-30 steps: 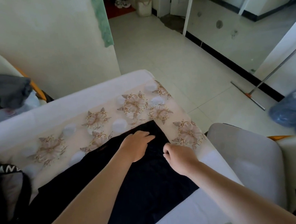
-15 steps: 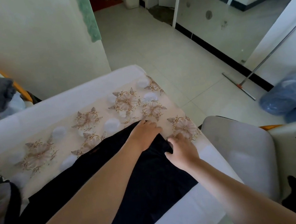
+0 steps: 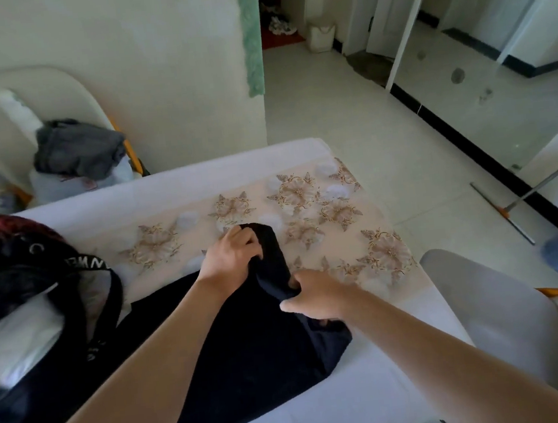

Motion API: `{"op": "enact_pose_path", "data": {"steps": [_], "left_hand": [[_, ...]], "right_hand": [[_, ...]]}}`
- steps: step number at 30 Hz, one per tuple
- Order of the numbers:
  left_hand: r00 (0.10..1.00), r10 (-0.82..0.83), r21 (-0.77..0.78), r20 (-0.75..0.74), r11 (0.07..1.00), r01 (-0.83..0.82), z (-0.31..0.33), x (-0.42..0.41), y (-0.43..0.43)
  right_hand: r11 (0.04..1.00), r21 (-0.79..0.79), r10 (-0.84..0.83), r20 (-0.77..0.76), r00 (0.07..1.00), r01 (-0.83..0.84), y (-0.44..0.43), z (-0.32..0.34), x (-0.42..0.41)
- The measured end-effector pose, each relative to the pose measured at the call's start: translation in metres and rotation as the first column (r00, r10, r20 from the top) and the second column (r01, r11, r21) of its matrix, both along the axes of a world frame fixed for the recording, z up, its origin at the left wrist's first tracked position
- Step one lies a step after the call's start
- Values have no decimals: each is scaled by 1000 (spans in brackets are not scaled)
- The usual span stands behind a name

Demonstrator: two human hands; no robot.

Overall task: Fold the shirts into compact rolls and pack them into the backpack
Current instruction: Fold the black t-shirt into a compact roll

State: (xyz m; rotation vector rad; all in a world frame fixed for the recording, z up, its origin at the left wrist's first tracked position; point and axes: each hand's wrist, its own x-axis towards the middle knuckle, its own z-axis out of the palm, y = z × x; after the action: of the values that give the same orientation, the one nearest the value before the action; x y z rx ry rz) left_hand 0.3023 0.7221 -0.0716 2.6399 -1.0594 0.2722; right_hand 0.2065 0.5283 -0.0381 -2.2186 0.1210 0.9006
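Shirt point(image 3: 250, 345) end now rolled, gripped, formerly flat

A second ago the left hand point(image 3: 232, 254) lies flat and open on the far end of the dark, soft cloth shirt point(image 3: 236, 346), and the right hand point(image 3: 317, 295) is a loose fist resting beside it. Now both hands are closed on that far end. The end is no longer flat on the white table with the flower cloth point(image 3: 304, 201). It is lifted up and bunched into a thick hump between the two hands. The head has turned too, so more of the left side shows: the black backpack with white letters on its strap point(image 3: 36, 271) is now much more in view.
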Motion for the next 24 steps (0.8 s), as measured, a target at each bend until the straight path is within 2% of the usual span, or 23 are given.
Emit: {"op": "enact_pose_path", "data": {"steps": [1,3,5,7,8,10,12,14,17,21,24], "left_hand": [[999,41,51,-15,998,-40,-2,-8,17],[986,134,276,-98,956,-102,-11,-26,49],[945,226,475,-236,875,-91,-20,-47,74],[896,322,463,-306,873,-156,-29,-69,86],[890,348,406,-294,888,-214,-33,-80,87],[895,374,316,-241,903,-292,-40,-95,81],[885,417,261,-209,896,-360,-48,-107,70],[816,494,335,-300,856,-395,-54,-112,60],[710,577,520,-404,783,-341,-69,-116,56],[734,545,490,-406,807,-328,-82,-116,51],[764,484,474,-427,839,-267,-80,-105,25]], "right_hand": [[994,110,9,-83,996,0,13,3,-3],[965,262,78,-252,965,-10,32,2,-7],[955,296,94,-275,957,-9,44,-9,-8],[982,182,-17,-124,992,39,48,-23,-7],[997,64,-33,16,999,31,46,-31,-6],[977,-199,142,305,942,-83,41,-48,-6],[897,-366,400,427,811,-249,39,-65,-12],[810,-443,560,387,733,-384,40,-77,-17],[714,-481,665,239,707,-509,36,-91,-21],[703,-545,666,278,692,-458,16,-100,-19],[718,-615,628,370,684,-327,-5,-103,-17]]}}
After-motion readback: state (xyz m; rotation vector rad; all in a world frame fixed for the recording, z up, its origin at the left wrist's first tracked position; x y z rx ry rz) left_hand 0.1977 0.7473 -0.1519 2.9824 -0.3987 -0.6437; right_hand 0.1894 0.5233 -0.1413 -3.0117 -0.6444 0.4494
